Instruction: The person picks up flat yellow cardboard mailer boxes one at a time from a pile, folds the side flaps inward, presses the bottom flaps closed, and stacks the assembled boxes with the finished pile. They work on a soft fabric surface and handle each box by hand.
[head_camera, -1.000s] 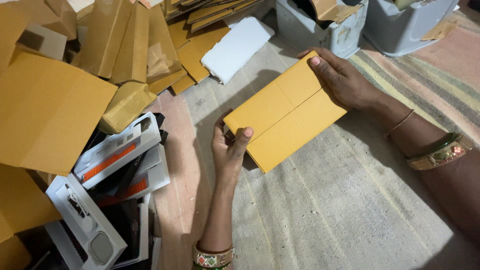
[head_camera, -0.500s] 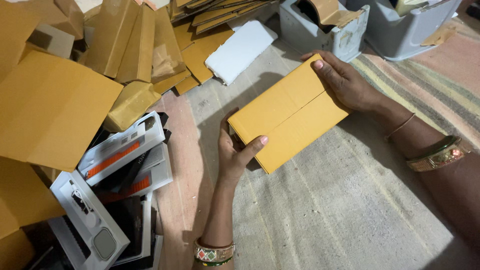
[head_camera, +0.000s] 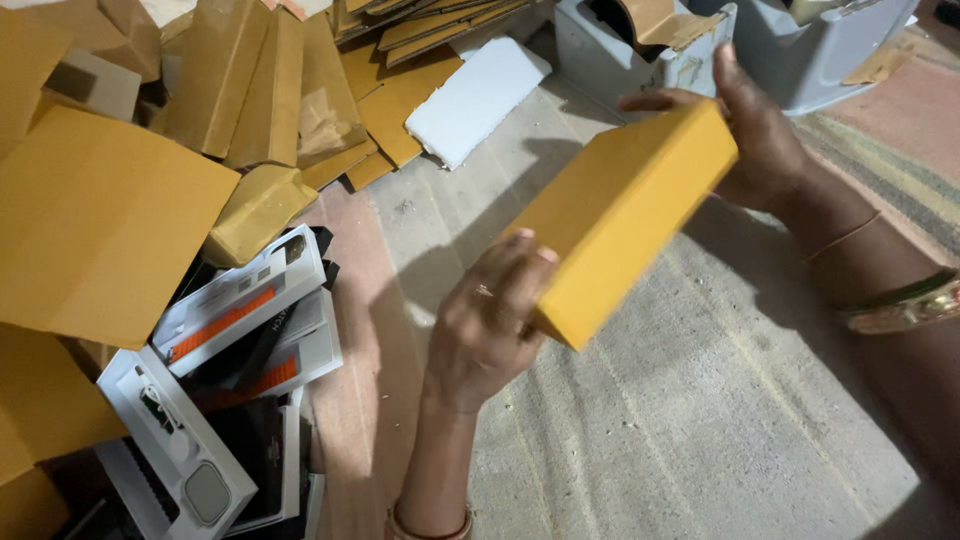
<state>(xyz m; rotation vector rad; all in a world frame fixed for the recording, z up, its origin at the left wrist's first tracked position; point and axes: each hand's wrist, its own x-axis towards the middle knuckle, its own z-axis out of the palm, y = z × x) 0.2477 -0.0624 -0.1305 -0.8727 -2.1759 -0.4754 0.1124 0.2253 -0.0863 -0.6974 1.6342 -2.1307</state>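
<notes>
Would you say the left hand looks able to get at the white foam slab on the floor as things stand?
Probably not at once: the left hand grips the yellow box, though the floor path to the white foam slab looks open.

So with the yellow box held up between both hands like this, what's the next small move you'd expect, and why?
Probably a lowering of the yellow box back onto the mat. It is tilted in the air, the left hand gripping its near lower corner and the right hand its far upper end. It looks closed, and the mat directly beneath it is bare.
</notes>
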